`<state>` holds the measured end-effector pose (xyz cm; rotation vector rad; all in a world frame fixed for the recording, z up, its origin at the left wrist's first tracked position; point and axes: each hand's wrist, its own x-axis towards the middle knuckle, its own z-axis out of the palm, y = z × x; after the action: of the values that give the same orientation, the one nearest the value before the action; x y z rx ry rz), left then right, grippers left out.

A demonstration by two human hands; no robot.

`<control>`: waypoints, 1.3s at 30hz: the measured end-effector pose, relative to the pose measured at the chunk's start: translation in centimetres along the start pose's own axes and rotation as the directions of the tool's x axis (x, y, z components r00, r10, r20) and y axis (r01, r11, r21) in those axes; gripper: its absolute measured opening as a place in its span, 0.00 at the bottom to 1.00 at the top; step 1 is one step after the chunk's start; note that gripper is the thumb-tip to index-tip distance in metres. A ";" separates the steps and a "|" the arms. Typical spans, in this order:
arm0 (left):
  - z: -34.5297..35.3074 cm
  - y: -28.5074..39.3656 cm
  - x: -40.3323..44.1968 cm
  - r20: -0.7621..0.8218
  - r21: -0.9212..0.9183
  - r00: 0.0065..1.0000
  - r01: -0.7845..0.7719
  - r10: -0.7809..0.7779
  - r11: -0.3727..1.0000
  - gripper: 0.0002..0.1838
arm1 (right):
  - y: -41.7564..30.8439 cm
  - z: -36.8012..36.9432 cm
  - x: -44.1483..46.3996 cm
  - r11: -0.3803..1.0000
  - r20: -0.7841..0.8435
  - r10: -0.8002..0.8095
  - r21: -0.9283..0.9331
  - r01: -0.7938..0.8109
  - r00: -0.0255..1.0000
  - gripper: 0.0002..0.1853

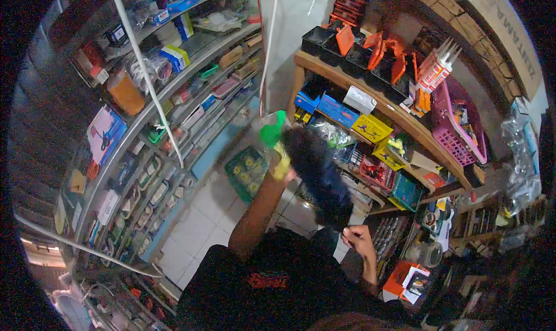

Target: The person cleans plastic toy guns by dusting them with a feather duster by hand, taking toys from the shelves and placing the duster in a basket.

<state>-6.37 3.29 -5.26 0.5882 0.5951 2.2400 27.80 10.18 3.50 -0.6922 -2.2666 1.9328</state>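
My left hand (289,175) is stretched out at the middle of the view, closed around a blurred yellow-and-green item (280,157) whose exact shape I cannot make out. Lower and to the right, my right hand (359,240) pinches the lower end of a dark, fluffy duster (318,172). The duster slants up and left from my fingers, and its top lies close beside the yellow-and-green item, in front of the wooden shelf (370,94). Motion blurs both the duster and the item.
Glass shelves (191,70) packed with small goods curve along the left. A green crate (246,175) sits on the tiled floor. Black bins (317,37), a pink basket (457,128) and yellow boxes (370,128) fill the right shelf. White poles (139,53) cross the left side.
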 end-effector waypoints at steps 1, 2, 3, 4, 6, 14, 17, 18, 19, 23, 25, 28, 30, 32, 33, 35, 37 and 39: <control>0.1 0.0 0.1 0.005 0.007 1.000 0.016 -0.016 1.000 0.19 | -1.1 -0.3 0.0 0.999 0.020 -0.014 -0.030 0.014 1.000 0.21; 0.2 -0.2 0.1 0.008 0.010 1.000 0.025 -0.025 1.000 0.20 | -1.6 -0.4 0.0 0.998 0.043 -0.028 -0.061 0.031 0.999 0.20; 0.2 -0.3 0.4 0.004 0.020 0.999 0.034 -0.034 0.999 0.20 | -1.7 -0.4 0.1 0.996 -0.025 -0.062 -0.067 0.061 0.998 0.20; 0.1 -0.5 0.0 0.004 0.028 0.999 0.041 -0.041 0.999 0.20 | -1.7 -0.3 0.1 0.993 -0.093 -0.096 -0.075 0.089 0.991 0.19; 0.1 -0.8 0.3 0.007 0.035 0.998 0.062 -0.062 0.997 0.20 | -1.9 -0.4 -0.2 0.987 -0.127 -0.125 -0.118 0.110 0.984 0.19; 0.5 -2.1 -0.1 0.002 0.071 0.994 0.113 -0.114 0.991 0.20 | -5.8 -3.2 -1.1 0.969 -0.180 -0.113 -0.237 0.069 0.977 0.16; 0.5 -2.5 -0.5 -0.006 0.078 0.992 0.128 -0.128 0.989 0.21 | -6.7 -4.4 -1.6 0.949 -0.151 -0.136 -0.302 0.085 0.979 0.16; 0.6 -2.8 -0.1 -0.003 0.072 0.992 0.125 -0.125 0.990 0.21 | -7.0 -4.5 -1.8 0.946 -0.181 -0.153 -0.311 0.091 0.972 0.16; 0.5 -2.8 -0.4 -0.008 0.075 0.992 0.129 -0.128 0.989 0.21 | -8.1 -4.5 -1.8 0.944 -0.221 -0.104 -0.330 0.027 0.970 0.17; 0.5 -2.9 -0.4 -0.018 0.066 0.992 0.124 -0.123 0.990 0.21 | -7.3 -5.3 -1.7 0.935 -0.016 -0.119 -0.339 0.106 0.993 0.13; 0.7 -2.9 -0.3 -0.023 0.062 0.993 0.120 -0.119 0.991 0.21 | -7.1 -4.7 -1.3 0.933 -0.095 -0.183 -0.331 0.142 0.979 0.14; 0.4 -3.2 -0.4 -0.032 0.055 0.993 0.111 -0.109 0.992 0.21 | -5.7 -4.1 -0.8 0.939 -0.111 -0.201 -0.304 0.160 0.973 0.16; 0.4 -3.4 0.0 -0.032 0.044 0.994 0.105 -0.103 0.994 0.21 | -5.0 -4.3 -0.7 0.941 -0.055 -0.155 -0.311 0.131 0.986 0.17; 0.3 -3.7 0.0 -0.037 0.046 0.994 0.104 -0.102 0.994 0.22 | -4.6 -4.2 -0.3 0.959 -0.161 -0.146 -0.265 0.100 0.976 0.17; 0.4 -3.8 0.1 -0.040 0.038 0.994 0.108 -0.106 0.993 0.22 | -4.4 -3.9 -0.4 0.968 -0.215 -0.134 -0.236 0.082 0.967 0.17; 0.4 -4.0 0.2 -0.042 0.031 0.995 0.094 -0.093 0.995 0.22 | -4.4 -3.6 -0.5 0.970 -0.134 -0.135 -0.219 0.103 0.982 0.18; 0.5 -4.3 0.7 -0.043 0.028 0.995 0.088 -0.087 0.996 0.22 | -3.9 -3.2 -0.5 0.968 -0.125 -0.152 -0.219 0.122 0.980 0.20; 0.3 -4.8 0.7 -0.049 0.025 0.996 0.074 -0.073 0.997 0.22 | -2.9 -2.2 0.1 0.989 -0.238 -0.133 -0.097 0.113 0.962 0.20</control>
<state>-4.06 6.90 -7.64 0.5187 0.6610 2.1851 27.70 11.96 6.72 -0.7334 -2.1914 1.6099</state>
